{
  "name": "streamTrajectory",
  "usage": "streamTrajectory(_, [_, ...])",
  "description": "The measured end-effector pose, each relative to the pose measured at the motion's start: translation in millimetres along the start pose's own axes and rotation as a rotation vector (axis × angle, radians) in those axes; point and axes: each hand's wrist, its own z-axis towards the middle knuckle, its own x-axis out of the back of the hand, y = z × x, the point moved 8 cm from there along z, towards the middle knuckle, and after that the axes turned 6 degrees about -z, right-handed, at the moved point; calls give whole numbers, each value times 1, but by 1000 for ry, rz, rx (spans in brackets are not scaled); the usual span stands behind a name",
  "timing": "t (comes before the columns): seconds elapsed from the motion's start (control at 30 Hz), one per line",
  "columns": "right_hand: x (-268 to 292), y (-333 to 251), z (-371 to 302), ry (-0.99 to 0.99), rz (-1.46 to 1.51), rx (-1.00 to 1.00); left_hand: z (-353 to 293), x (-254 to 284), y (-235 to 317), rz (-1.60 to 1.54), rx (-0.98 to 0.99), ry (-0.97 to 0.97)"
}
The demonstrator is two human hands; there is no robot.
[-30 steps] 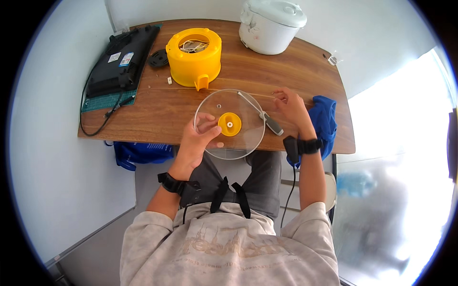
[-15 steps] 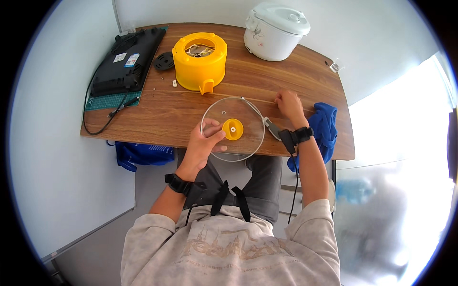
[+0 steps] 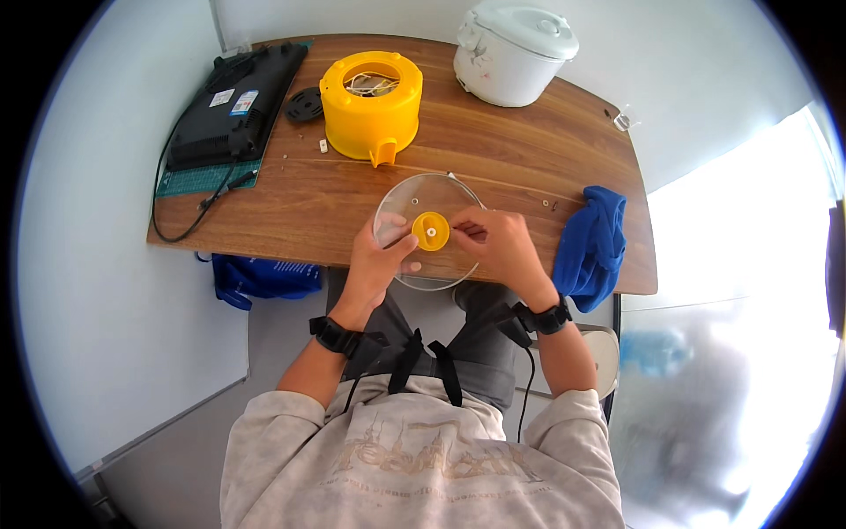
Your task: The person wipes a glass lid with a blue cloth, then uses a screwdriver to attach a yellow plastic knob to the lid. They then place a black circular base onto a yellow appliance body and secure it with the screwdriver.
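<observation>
A round clear glass lid (image 3: 452,264) with a thin pale rim overlaps the table's front edge. At its middle sits a yellow knob (image 3: 423,243) with a small white centre. My left hand (image 3: 377,256) grips the lid from its left side, thumb on top beside the knob and fingers showing through the glass. My right hand (image 3: 500,242) is over the lid's right part, fingertips pinched together close to the knob's right side. Whatever is between those fingertips is too small to make out. A small ring (image 3: 415,202) shows through the lid's upper left.
Beyond the lid stands a yellow appliance housing (image 3: 374,123) with wires inside. A white rice cooker (image 3: 511,66) stands at the back. At left, a black appliance (image 3: 211,132) lies on a green mat (image 3: 181,182). A blue cloth (image 3: 590,242) hangs over the front right edge.
My right hand has come left from the table beside the lid to the yellow knob, its fingers now pinched. Small pieces show where it was. My left hand keeps its hold.
</observation>
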Motion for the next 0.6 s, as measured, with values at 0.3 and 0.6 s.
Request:
streamTrajectory(0.3, [-25,4,9,-9,-90,78,2,3,-4,30,-6,2])
streamTrajectory(0.6, [-31,-1,9,-12,-176,165,-1,2,-6,-26,13,30])
